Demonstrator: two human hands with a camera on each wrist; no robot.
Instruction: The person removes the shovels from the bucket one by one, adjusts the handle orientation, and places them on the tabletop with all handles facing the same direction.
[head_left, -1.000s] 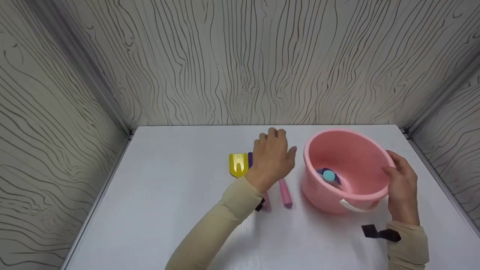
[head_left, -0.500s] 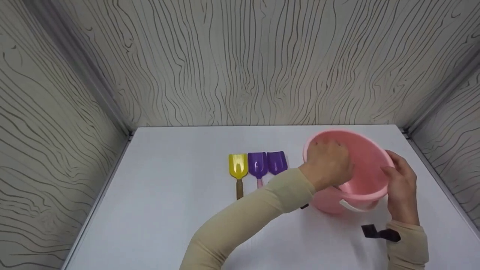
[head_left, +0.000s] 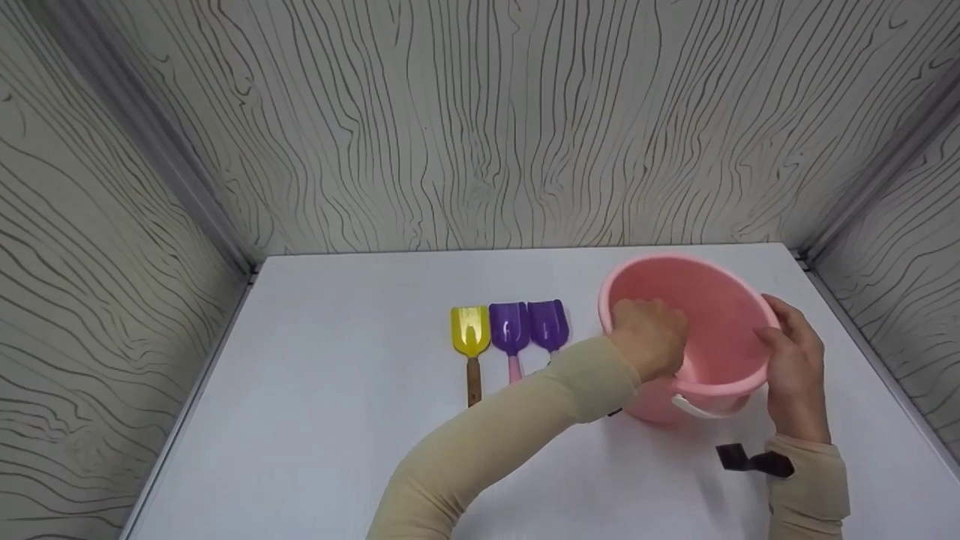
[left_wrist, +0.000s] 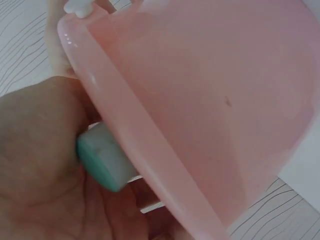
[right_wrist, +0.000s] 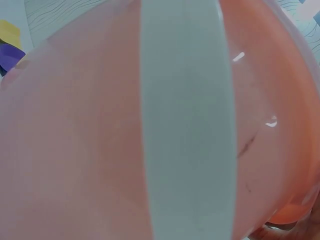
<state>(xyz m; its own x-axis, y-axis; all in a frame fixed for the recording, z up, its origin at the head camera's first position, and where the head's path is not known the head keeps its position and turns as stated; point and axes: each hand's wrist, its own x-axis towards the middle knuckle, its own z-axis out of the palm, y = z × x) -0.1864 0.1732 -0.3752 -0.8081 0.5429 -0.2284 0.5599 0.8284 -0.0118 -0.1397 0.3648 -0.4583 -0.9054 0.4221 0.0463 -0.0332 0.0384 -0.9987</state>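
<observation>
A pink bucket [head_left: 724, 322] leans slightly on the right of the table, its mouth turned up toward me. My right hand [head_left: 799, 367] grips its right rim, thumb inside and fingers outside. Down in the bucket's mouth is my left hand [head_left: 649, 337], fingers curled. The left wrist view shows a toy shovel's handle [left_wrist: 107, 155], pale with a teal end, lying against the palm; fingers pass behind it. The shovel's blade is hidden by the bucket wall. A white bail handle [right_wrist: 187, 120] crosses the right wrist view.
A yellow shovel [head_left: 470, 330], a purple shovel [head_left: 510, 328] and another purple shovel [head_left: 548, 322] lie side by side on the white table [head_left: 337, 360]. My left sleeve [head_left: 510, 427] covers part of their handles. Wood-patterned panels [head_left: 450, 135] enclose the table's back and sides.
My left hand has moved right from above the shovels into the bucket, uncovering the two purple blades. The right hand keeps its hold on the rim.
</observation>
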